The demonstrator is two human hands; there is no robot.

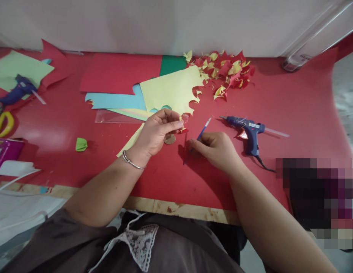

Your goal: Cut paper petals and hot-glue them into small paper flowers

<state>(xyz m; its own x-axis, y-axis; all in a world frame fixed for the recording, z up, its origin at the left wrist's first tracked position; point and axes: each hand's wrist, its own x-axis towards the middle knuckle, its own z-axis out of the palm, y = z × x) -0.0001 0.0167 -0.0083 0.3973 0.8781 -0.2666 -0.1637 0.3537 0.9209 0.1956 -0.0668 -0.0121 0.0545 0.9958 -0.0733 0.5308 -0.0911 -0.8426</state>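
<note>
My left hand [162, 131] is closed, thumb against fingers, on a small piece of red and yellow paper [183, 131]; most of that piece is hidden by the fingertips. My right hand [216, 148] pinches a thin blue stick [204, 128] with a whitish upper end, held at a slant just right of the paper piece. The two hands are apart. Under my left fingers lies a small brownish round thing [170, 139] on the red tabletop. To the right of my right hand rests a blue glue gun [247, 131] with a clear glue stick in its back.
Behind my hands lie a yellow sheet [170, 91] with scalloped cut edges, a red sheet [119, 72] and a blue sheet [116, 101]. Red and yellow paper scraps [224, 70] are heaped at the back. Leftward are a crumpled green paper [81, 144] and another glue gun [18, 91].
</note>
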